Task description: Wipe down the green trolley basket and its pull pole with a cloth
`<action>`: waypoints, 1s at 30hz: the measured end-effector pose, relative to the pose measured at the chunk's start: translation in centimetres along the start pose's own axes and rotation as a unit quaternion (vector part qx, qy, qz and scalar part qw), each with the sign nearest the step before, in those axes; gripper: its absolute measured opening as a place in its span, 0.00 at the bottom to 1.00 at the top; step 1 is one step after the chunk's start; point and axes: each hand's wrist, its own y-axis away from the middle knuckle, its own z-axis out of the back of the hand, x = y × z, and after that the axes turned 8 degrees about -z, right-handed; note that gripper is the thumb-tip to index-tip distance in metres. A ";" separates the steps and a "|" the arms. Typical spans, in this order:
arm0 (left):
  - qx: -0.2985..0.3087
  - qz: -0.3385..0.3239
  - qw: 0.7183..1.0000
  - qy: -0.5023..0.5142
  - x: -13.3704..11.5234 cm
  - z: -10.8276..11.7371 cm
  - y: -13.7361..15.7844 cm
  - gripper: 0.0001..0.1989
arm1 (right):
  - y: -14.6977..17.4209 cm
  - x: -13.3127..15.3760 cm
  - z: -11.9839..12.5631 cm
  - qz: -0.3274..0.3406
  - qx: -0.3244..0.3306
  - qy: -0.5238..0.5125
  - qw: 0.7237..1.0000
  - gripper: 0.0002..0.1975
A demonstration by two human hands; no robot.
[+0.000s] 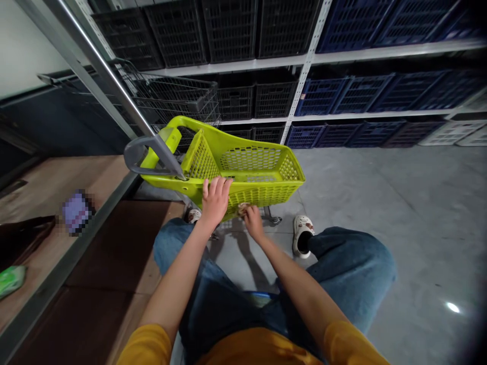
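The lime green shopping cart (262, 193) stands on the grey floor (380, 197) straight ahead of the person, turned sideways, with its grey handle (139, 153) toward the left and its basket reaching out to the right. Both hands are at its near side, around the middle of the cart's length. The left hand (216, 200) lies over the near rim, back of the hand up, fingers side by side and pointing away across the edge; the thumb is out of sight, so I cannot tell whether it grips the rim or only rests there. The right hand (253, 221) is lower, outside the basket and just beside the bottom of the near wall, its fingers bent and closed on a crumpled tan cloth (242, 209) (only a small bunch of it shows past the fingertips). The cloth is below the rim and to the right of the left hand, against or very close to the cart's wall. Both arms reach forward from yellow sleeves (150, 344) between spread knees in blue jeans (352, 276), the left nearly straight, the right angling inward toward the cart. Behind the cart, shelves (365, 53) hold black crates (230, 30) and blue crates (321, 96)
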 end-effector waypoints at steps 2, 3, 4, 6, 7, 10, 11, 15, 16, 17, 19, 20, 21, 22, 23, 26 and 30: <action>-0.008 0.003 1.000 0.004 0.0 -0.3 0.0 0.26 | -1.3 -2.6 3.6 -0.039 -0.056 0.015 0.998 0.06; -0.011 0.005 1.000 0.007 -0.1 -0.5 -0.1 0.26 | -2.0 -4.0 5.5 -0.061 -0.089 0.024 0.994 0.06; -0.014 0.009 1.000 0.011 -0.1 -0.6 -0.1 0.25 | -2.7 -5.2 7.3 -0.092 -0.134 0.036 0.986 0.06; -0.017 0.014 1.000 0.020 -0.2 -0.8 -0.2 0.25 | -3.9 -6.9 10.2 -0.151 -0.220 0.059 0.962 0.06; -0.017 0.016 0.999 0.024 -0.3 -0.9 -0.3 0.26 | -4.3 -7.3 11.0 -0.170 -0.249 0.063 0.951 0.05; -0.018 0.017 0.999 0.025 -0.4 -0.9 -0.3 0.26 | -4.6 -5.9 10.5 -0.167 -0.270 0.039 0.948 0.05; -0.017 0.017 0.999 0.023 -0.4 -0.8 -0.3 0.26 | -4.4 -4.7 9.5 -0.149 -0.262 0.024 0.953 0.04; -0.018 0.022 0.999 0.016 -0.3 -0.6 -0.2 0.25 | -2.7 1.9 3.8 -0.024 -0.148 -0.036 0.988 0.06; -0.017 0.022 0.999 0.015 -0.3 -0.6 -0.1 0.25 | -2.3 3.4 2.7 0.009 -0.106 -0.047 0.993 0.07; -0.017 0.021 1.000 0.013 -0.2 -0.5 -0.1 0.25 | -1.9 4.7 1.7 0.039 -0.063 -0.057 0.996 0.08; -0.016 0.017 1.000 0.011 -0.2 -0.5 -0.1 0.24 | -1.6 6.2 0.9 0.077 -0.008 -0.072 0.994 0.08; -0.016 0.015 1.000 0.013 -0.2 -0.5 -0.1 0.24 | -1.7 6.3 1.1 0.083 0.000 -0.078 0.993 0.08; -0.015 0.015 1.000 0.015 -0.2 -0.5 -0.1 0.24 | -2.0 6.1 1.6 0.078 -0.007 -0.082 0.994 0.08; -0.015 0.015 1.000 0.017 -0.2 -0.5 -0.1 0.25 | -2.4 5.4 2.6 0.066 -0.027 -0.083 0.994 0.07; -0.015 0.014 1.000 0.018 -0.2 -0.5 -0.1 0.25 | -3.0 4.5 3.8 0.047 -0.057 -0.081 0.994 0.07; -0.017 0.013 1.000 0.016 -0.3 -0.6 -0.1 0.24 | -5.2 0.4 8.9 -0.050 -0.195 -0.062 0.978 0.07; -0.021 0.016 0.999 0.019 -0.3 -0.7 -0.2 0.24 | -7.5 -3.6 14.7 -0.204 -0.340 -0.018 0.918 0.09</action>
